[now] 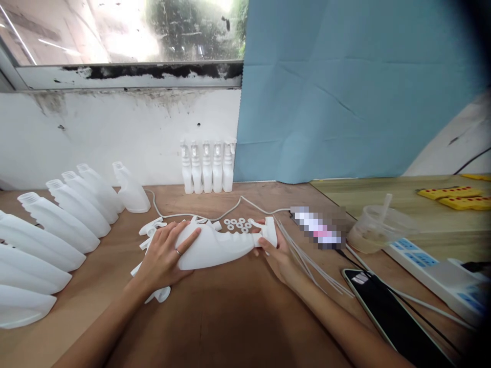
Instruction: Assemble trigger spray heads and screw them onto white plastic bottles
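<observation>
Spray bottle point(215, 249), sideways, held between left hand point(165, 251) and right hand point(279, 255)

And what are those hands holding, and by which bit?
A white spray bottle, tipped on its side: the left hand holds its wide end, the right hand grips around the spray head.

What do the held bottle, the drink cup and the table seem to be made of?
Held bottle: probably plastic; white, smooth, with moulded curves. Drink cup: likely clear plastic, its wall see-through. Table: perhaps wood or imitation, judging by its brown, fairly dull surface.
</observation>
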Demonstrator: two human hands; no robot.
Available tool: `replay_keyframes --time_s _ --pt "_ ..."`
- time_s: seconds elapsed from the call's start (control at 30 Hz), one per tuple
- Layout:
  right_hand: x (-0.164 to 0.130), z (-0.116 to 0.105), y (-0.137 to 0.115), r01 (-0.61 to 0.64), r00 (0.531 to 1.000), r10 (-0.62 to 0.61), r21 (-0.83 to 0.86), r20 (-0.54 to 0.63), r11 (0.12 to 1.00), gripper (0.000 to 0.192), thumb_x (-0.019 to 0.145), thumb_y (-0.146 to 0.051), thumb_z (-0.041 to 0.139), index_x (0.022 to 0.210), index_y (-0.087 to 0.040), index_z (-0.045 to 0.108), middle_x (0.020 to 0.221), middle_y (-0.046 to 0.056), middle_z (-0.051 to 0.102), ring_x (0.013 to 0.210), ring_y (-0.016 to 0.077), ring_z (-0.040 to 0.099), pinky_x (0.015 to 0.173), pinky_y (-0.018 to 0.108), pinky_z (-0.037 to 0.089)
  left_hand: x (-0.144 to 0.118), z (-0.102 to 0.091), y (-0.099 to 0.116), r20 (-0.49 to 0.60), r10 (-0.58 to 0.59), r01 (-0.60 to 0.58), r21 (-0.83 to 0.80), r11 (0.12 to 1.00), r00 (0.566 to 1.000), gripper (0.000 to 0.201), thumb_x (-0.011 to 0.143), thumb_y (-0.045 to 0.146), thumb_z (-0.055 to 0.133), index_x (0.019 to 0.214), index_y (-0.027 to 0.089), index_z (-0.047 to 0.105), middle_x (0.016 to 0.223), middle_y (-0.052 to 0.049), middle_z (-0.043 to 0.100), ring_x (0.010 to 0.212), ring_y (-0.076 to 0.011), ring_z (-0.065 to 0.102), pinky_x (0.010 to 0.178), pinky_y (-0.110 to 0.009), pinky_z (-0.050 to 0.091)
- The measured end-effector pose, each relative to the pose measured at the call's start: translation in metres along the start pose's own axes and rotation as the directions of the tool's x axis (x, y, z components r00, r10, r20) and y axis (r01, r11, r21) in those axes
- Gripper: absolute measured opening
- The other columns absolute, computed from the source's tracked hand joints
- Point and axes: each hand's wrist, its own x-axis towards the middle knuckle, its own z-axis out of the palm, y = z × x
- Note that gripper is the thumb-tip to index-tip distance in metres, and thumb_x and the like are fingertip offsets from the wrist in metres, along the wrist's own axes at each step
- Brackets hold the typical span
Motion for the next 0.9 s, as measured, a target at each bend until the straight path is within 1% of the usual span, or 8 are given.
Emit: replay_keyframes --time_s 0.13,0.23,0.3,0.37,0.43,0.5,0.57,0.9 --pt "-0.002 -0.001 -0.009 -0.074 0.991 0.065 0.071 0.119 0.995 0.058 0.068 -0.044 0.073 0.12 -0.026 0.054 0.108 0.009 0.063 0.075 0.0223 0.057 0.065 0.038 0.048 0.0 0.0 0.0 0.021 -0.028 0.029 -0.052 0.998 0.999 0.079 0.077 0.038 0.066 0.146 0.023 0.03 0.14 -0.016 0.039 0.121 -0.035 0.04 0.099 -0.05 0.034" --pt "-0.004 -0.004 -0.01 -0.137 0.968 0.116 0.081 0.224 0.987 0.069 0.061 -0.05 0.077 0.122 -0.027 0.056 0.111 0.009 0.065 0.079 0.0247 0.058 0.064 0.039 0.048 0.001 0.001 0.004 0.039 -0.042 0.046 -0.108 0.993 0.998 0.078 0.08 0.042 0.063 0.146 0.022 0.027 0.14 -0.015 0.039 0.123 -0.0331 0.039 0.101 -0.048 0.033" --pt "-0.004 -0.003 -0.008 -0.143 0.959 0.12 0.072 0.259 0.987 0.068 0.061 -0.045 0.079 0.123 -0.029 0.056 0.11 0.008 0.067 0.084 0.0258 0.059 0.062 0.037 0.048 0.002 0.0 0.006 0.06 -0.043 0.051 -0.132 0.99 0.997 0.079 0.08 0.045 0.061 0.147 0.022 0.025 0.139 -0.015 0.039 0.124 -0.0325 0.039 0.101 -0.047 0.032" --pt "-0.004 -0.003 -0.004 -0.107 0.97 0.093 0.05 0.226 0.993 0.064 0.064 -0.04 0.079 0.123 -0.03 0.056 0.108 0.006 0.069 0.09 0.0262 0.06 0.066 0.037 0.048 0.001 0.0 0.008 0.092 -0.033 0.047 -0.153 0.987 0.995 0.082 0.08 0.049 0.061 0.147 0.023 0.023 0.14 -0.015 0.039 0.124 -0.0324 0.039 0.101 -0.047 0.032" --pt "-0.002 -0.004 0.001 -0.057 0.987 0.054 0.015 0.15 0.998 0.061 0.065 -0.04 0.08 0.122 -0.03 0.058 0.106 0.005 0.07 0.096 0.0271 0.061 0.079 0.04 0.048 0.0 0.001 0.009 0.131 -0.022 0.045 -0.176 0.983 0.991 0.086 0.078 0.052 0.062 0.148 0.022 0.021 0.14 -0.015 0.038 0.123 -0.0322 0.04 0.101 -0.046 0.032" --pt "-0.001 -0.006 0.005 -0.025 0.997 0.027 -0.027 0.078 0.999 0.063 0.062 -0.043 0.082 0.119 -0.029 0.06 0.104 0.004 0.071 0.104 0.0292 0.06 0.094 0.045 0.043 -0.001 0.003 0.01 0.169 -0.027 0.059 -0.191 0.98 0.985 0.09 0.077 0.054 0.063 0.148 0.022 0.02 0.141 -0.014 0.037 0.123 -0.0316 0.039 0.102 -0.045 0.032" --pt "0.0 -0.008 0.008 -0.022 0.999 0.023 -0.045 0.031 0.999 0.063 0.059 -0.046 0.084 0.116 -0.028 0.062 0.102 0.005 0.072 0.109 0.0312 0.058 0.1 0.048 0.039 -0.002 0.005 0.01 0.191 -0.035 0.074 -0.199 0.977 0.981 0.091 0.076 0.054 0.063 0.149 0.022 0.019 0.142 -0.013 0.036 0.123 -0.031 0.039 0.102 -0.043 0.032" --pt "0.0 -0.009 0.012 -0.081 0.993 0.077 0.042 0.092 0.996 0.057 0.062 -0.043 0.083 0.113 -0.027 0.064 0.103 0.005 0.072 0.114 0.0303 0.056 0.103 0.048 0.037 -0.002 0.005 0.007 0.163 -0.023 0.049 -0.16 0.986 0.986 0.089 0.078 0.054 0.062 0.149 0.022 0.019 0.143 -0.014 0.035 0.125 -0.0326 0.038 0.104 -0.046 0.031"
